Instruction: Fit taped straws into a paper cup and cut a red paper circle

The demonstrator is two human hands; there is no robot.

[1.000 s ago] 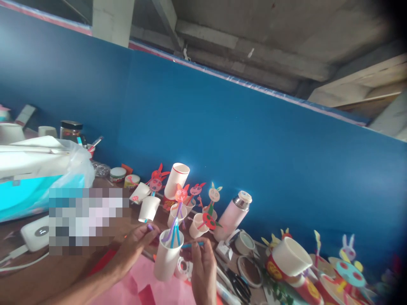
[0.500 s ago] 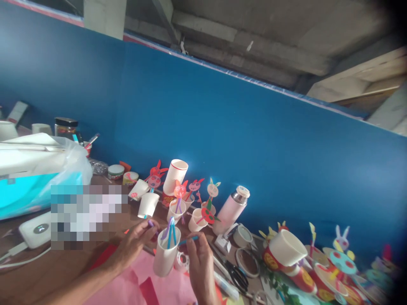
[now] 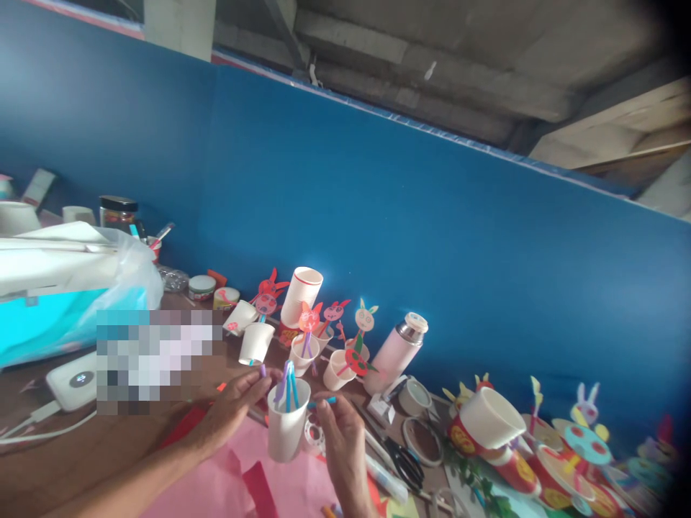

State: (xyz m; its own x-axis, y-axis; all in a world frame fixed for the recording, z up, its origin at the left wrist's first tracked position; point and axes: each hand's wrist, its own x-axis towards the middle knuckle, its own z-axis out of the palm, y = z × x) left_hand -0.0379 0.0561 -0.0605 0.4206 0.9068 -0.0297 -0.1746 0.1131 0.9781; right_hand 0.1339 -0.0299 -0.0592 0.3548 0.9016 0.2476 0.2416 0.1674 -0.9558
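Observation:
A white paper cup [image 3: 288,435] stands upright between my hands. Blue and purple straws [image 3: 292,388] lean together inside it, their tops above the rim. At the cup's left, my left hand [image 3: 242,396] is closed in a pinch on the end of a purple straw [image 3: 263,370]. On the other side, my right hand [image 3: 342,435] pinches a short blue straw end [image 3: 328,401] near the rim. I cannot tell whether these ends pass through the cup wall. Pink paper [image 3: 210,467] lies beneath, and a roll of tape [image 3: 314,434] sits just behind the cup's right side.
Behind the cup stand several small cups with paper animal faces [image 3: 309,316] and a pink thermos [image 3: 393,356]. Black-handled scissors [image 3: 406,464] lie to the right, near decorated paper cups [image 3: 491,424]. A white power bank [image 3: 70,381] and a plastic bag [image 3: 132,266] are left.
The view has shifted slightly, moving things a little to the right. The purple end at my left hand now points more upright. Both hands keep their pinch beside the cup.

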